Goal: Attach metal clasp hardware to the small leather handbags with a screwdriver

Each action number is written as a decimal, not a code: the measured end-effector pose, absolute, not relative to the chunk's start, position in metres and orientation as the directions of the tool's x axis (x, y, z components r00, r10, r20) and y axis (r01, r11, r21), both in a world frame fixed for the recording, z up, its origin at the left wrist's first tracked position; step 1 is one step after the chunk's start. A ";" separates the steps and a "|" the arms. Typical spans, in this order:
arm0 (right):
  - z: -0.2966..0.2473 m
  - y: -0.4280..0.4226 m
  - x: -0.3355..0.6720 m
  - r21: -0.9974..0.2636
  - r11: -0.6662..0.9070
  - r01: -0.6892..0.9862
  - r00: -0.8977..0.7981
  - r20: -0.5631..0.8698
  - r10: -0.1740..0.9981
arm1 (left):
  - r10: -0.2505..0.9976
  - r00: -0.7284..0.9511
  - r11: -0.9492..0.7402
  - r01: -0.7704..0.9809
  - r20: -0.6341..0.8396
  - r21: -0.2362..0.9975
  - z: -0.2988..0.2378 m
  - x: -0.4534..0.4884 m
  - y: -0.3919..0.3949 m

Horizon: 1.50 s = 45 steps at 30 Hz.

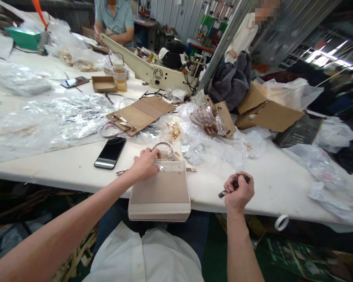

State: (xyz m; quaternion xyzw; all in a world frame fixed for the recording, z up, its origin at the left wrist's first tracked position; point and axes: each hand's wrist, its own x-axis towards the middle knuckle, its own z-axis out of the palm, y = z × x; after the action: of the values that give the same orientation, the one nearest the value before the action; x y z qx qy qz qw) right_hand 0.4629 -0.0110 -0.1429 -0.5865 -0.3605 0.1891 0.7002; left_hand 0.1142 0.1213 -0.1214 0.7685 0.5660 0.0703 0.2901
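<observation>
A beige handbag [160,190] lies at the table's front edge, its near end jutting toward my lap. My left hand [147,164] grips its upper left part, fingertips beside a small metal fitting [162,169] on a pale strip. Behind that hand arches the bag's handle [169,146], and a short strap end [191,170] sticks out at the right. Off to the right, apart from the bag, my right hand [239,190] is closed around a slim dark hand tool [222,194]; its exact kind is unclear.
Left of the bag lies a black phone [110,152]. Behind are a brown bag panel [142,113], gold-coloured fittings [174,131] and clear plastic wrapping [229,150]. A cardboard box [270,109] stands at right. A person [114,23] sits across the table; another stands farther right.
</observation>
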 end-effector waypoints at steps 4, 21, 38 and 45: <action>-0.119 -0.005 0.443 -0.963 0.255 0.092 0.634 0.254 0.731 | 0.909 0.347 -0.181 0.826 -0.230 0.534 -0.121 0.115 0.121; -0.116 0.091 0.249 -0.947 0.319 -0.027 0.337 0.292 0.895 | 0.925 0.338 -0.177 0.789 -0.175 0.589 -0.122 0.112 0.114; -0.118 0.099 0.232 -0.957 0.253 0.142 0.340 0.287 0.896 | 0.914 0.357 -0.162 0.759 -0.195 0.631 -0.124 0.108 0.118; -0.122 0.097 0.233 -0.958 0.272 0.088 0.383 0.285 0.879 | 0.910 0.365 -0.182 0.777 -0.196 0.602 -0.122 0.108 0.119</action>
State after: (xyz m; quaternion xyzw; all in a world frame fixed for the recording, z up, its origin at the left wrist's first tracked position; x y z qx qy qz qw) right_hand 0.2329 0.0972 -0.1219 -0.5205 -0.4644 0.3050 0.6484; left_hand 0.1083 0.1189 -0.1217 0.7617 0.5539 0.1037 0.3198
